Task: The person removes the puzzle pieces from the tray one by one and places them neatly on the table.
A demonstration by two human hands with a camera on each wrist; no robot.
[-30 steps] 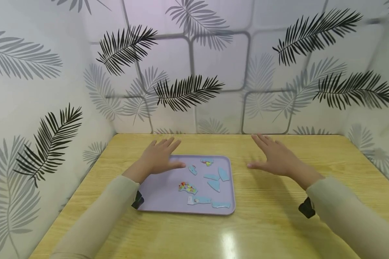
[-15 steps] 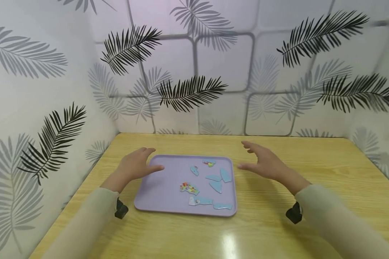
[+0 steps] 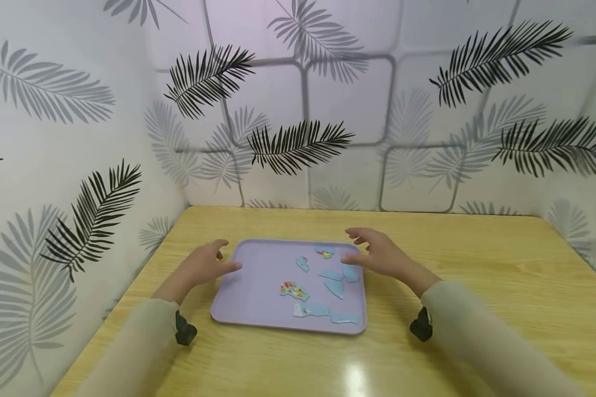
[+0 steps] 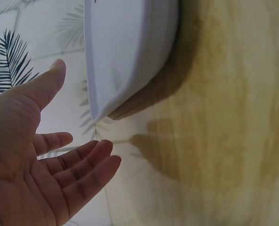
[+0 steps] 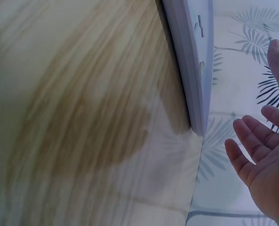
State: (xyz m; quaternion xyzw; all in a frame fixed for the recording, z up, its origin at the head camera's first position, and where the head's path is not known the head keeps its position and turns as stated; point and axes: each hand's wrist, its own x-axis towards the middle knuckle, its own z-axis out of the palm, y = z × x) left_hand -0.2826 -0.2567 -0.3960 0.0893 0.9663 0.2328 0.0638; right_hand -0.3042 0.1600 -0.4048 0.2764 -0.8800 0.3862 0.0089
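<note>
From the head view, the lavender tray lies flat on the wooden bench, carrying thin, irregular pieces, most of them toward its right half. The multicoloured piece sits near the middle; a white-ended piece and a narrow strip line the near side, and a triangular piece lies just beyond them. My left hand hangs at the tray's left edge; my right hand hovers at its far right, hiding part of a blue piece. I judge this to be the approach, with nothing picked up yet.

In the left wrist view, my left fingers bend loosely, thumb well apart from them, nothing between. A gap separates them from the tray.

In the right wrist view, my right fingers are likewise spread from the thumb and hold nothing, apart from the tray's side. The pieces show almost edge-on there, too slight to tell apart. As I judge it, the next move calls for choosing one piece, lowering onto it and catching its thin edge with a fingertip.
</note>
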